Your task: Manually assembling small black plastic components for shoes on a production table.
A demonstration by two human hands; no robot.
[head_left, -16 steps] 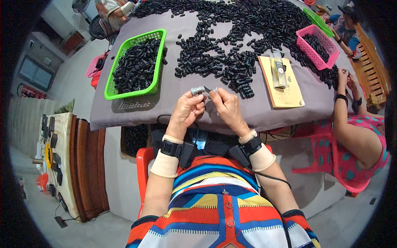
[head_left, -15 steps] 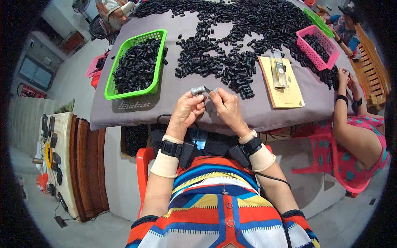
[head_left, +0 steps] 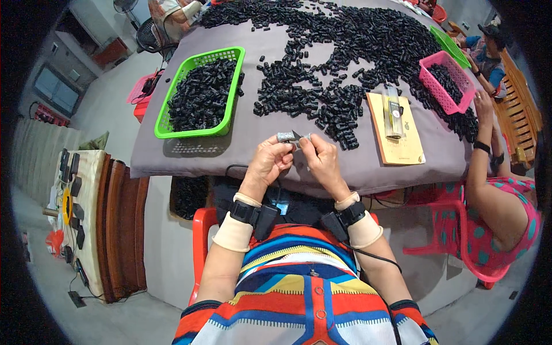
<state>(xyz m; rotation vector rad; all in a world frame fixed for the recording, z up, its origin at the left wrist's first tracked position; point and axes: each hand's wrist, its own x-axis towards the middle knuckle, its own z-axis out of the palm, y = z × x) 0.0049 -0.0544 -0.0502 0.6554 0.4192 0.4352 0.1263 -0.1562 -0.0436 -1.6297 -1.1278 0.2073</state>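
Observation:
Just above the table's near edge, my left hand (head_left: 269, 164) and my right hand (head_left: 323, 164) meet with fingers pinched. Silver-grey wrapping (head_left: 284, 137) covers a fingertip of my left hand, and a similar bit shows at my right thumb. Between the fingertips a small dark pointed piece (head_left: 296, 135), blade-like, sticks out from my right hand's pinch toward my left. Whatever my left fingers grip is too small and covered to make out. Beyond the hands lies a wide spread of small black ribbed plastic parts (head_left: 339, 109).
A green basket (head_left: 158, 123) full of black parts stands at left. To the right lie a yellow notebook (head_left: 402, 150) with a clear plastic case (head_left: 393, 118) on it, then a pink basket (head_left: 468, 98). A co-worker's arm (head_left: 480, 149) reaches in at right. A red chair (head_left: 202, 230) is beneath me.
The whole view has shifted slightly, so the table appears further right and lower. My hands keep nearly the same pinching pose. The co-worker's hand at right has moved toward the pink basket.

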